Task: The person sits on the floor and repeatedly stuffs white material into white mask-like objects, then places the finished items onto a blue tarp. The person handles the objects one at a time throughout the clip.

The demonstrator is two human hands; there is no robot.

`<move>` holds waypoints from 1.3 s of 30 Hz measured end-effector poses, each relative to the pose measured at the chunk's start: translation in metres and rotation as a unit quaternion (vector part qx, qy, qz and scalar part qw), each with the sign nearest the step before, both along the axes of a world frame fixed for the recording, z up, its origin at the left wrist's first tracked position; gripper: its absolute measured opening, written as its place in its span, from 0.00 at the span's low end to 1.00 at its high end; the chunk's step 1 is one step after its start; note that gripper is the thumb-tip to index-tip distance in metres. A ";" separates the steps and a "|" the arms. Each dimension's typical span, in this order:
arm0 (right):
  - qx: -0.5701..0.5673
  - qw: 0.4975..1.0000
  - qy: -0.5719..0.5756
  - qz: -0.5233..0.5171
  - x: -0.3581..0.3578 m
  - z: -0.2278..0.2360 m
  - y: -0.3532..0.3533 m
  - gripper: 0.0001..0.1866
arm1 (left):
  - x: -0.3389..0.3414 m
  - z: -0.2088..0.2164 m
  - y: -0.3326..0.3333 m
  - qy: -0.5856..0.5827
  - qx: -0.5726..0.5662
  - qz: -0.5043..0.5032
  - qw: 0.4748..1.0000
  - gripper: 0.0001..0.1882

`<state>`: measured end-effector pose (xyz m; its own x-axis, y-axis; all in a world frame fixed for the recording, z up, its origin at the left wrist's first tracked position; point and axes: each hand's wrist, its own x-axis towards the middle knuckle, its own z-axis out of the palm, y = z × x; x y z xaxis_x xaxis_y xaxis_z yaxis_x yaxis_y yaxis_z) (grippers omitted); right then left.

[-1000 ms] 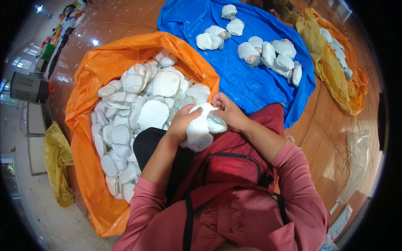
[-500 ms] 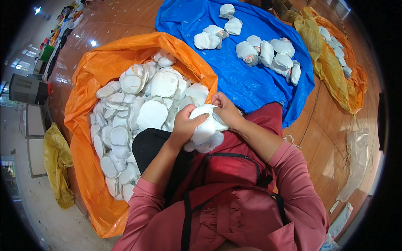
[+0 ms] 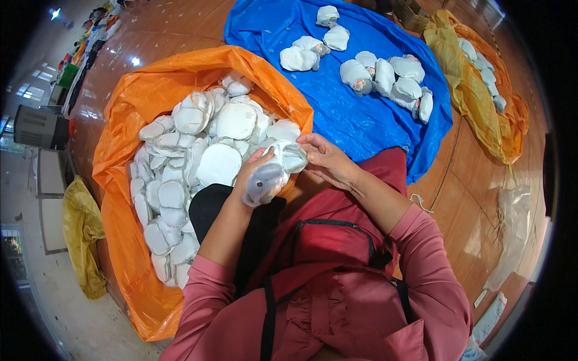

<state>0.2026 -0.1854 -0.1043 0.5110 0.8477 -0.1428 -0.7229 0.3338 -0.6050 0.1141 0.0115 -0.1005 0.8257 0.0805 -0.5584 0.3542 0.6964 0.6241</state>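
Note:
A white-and-grey plush piece [image 3: 265, 182] is held up between my hands, above my lap. Its lower part is grey and fuzzy with one dark round spot, and the upper part is white cloth with a fold standing up. My left hand [image 3: 251, 170] is closed around its left side, thumb on top. At the right edge of the cloth, the fingers of my right hand [image 3: 330, 160] pinch the fold. Just to the left, an orange sack [image 3: 135, 265] lies spread wide, heaped with flat, rounded white cloth pieces [image 3: 218, 165].
A blue sheet [image 3: 313, 105] ahead bears several stuffed white bundles [image 3: 406, 91]. Farther right, a yellow-orange sack [image 3: 448, 72] holds more. A yellow sack [image 3: 81, 234] and a grey boxy machine [image 3: 41, 127] are at the left. Clear plastic [image 3: 512, 234] lies on the right.
Both hands have turned the plush piece, so its grey side with the dark spot now faces up. My left hand has shifted left, and the white fold has opened upward.

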 end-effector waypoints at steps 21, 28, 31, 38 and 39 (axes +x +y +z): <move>-0.126 0.988 -0.094 -0.002 0.009 -0.010 0.005 0.24 | 0.001 -0.003 -0.015 -0.059 0.372 -0.071 0.923 0.09; -0.245 0.954 -0.171 -0.013 0.007 -0.012 0.011 0.21 | -0.001 0.014 -0.020 -0.147 0.645 -0.052 0.748 0.08; -0.295 0.922 -0.246 -0.038 0.005 -0.024 0.015 0.20 | -0.003 0.012 -0.022 -0.150 0.685 -0.034 0.712 0.08; -0.359 0.839 -0.400 -0.084 -0.001 -0.039 0.017 0.20 | -0.010 0.017 -0.031 -0.179 0.755 -0.032 0.630 0.08; -0.365 0.832 -0.409 -0.086 -0.002 -0.035 0.017 0.20 | -0.011 0.017 -0.031 -0.190 0.762 -0.034 0.618 0.08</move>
<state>0.2009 -0.1685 -0.1389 0.7953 0.5918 -0.1311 0.0515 -0.2815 -0.9582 0.1035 -0.0195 -0.0832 0.9039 0.2324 0.3591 -0.0230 -0.8120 0.5833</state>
